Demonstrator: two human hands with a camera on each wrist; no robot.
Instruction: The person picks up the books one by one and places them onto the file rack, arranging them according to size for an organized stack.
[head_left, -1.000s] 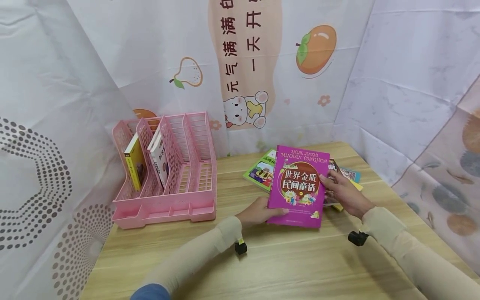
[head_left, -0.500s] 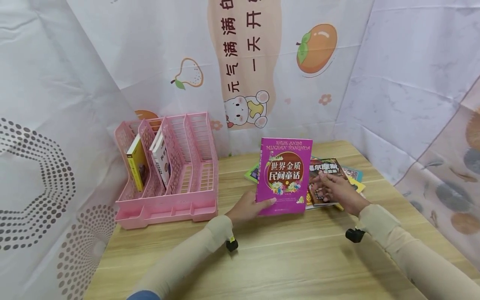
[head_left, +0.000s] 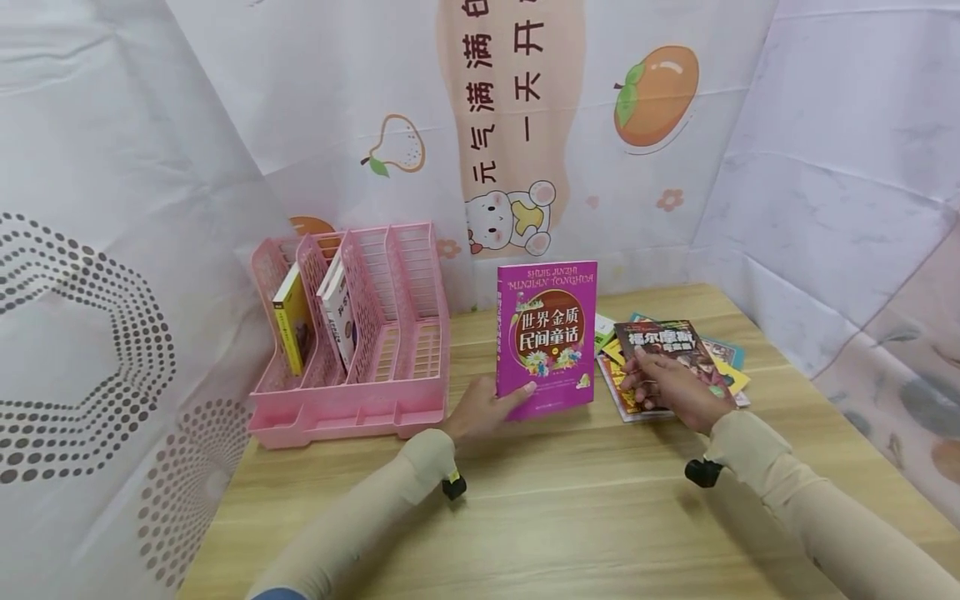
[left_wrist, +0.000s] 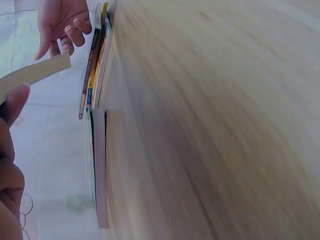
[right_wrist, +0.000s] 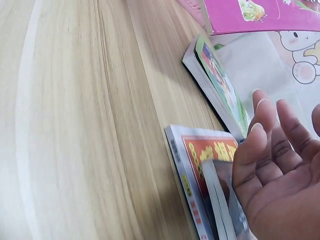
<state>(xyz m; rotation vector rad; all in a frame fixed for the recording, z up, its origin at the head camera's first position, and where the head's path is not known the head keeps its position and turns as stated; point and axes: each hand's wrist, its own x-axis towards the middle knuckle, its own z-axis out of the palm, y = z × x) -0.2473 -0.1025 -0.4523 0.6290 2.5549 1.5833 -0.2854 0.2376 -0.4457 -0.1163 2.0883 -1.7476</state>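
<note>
The purple children's storybook [head_left: 546,342] stands raised above the table in my left hand [head_left: 480,410], which pinches its lower left corner with the thumb across the front cover. From the left wrist view, the page edge of this book [left_wrist: 42,72] juts out past my thumb. My right hand [head_left: 678,392] hovers over the pile of books at the right, its fingers loosely bent and holding nothing. Directly beneath it lies a dark-covered book [head_left: 678,340], on top of a red-and-yellow one [right_wrist: 215,149]. In the right wrist view a green-covered book [right_wrist: 220,72] lies beside them.
A pink file rack [head_left: 348,408] with tall dividers stands on the left of the wooden table [head_left: 525,517]. Its left slots hold a yellow book [head_left: 292,325] and white books [head_left: 337,312]. Printed cloth [head_left: 360,75] encloses the back and sides.
The purple book has moved left, away from the pile, in my left hand. My right hand has let go of its right edge and stays over the pile, uncovering the dark book.
</note>
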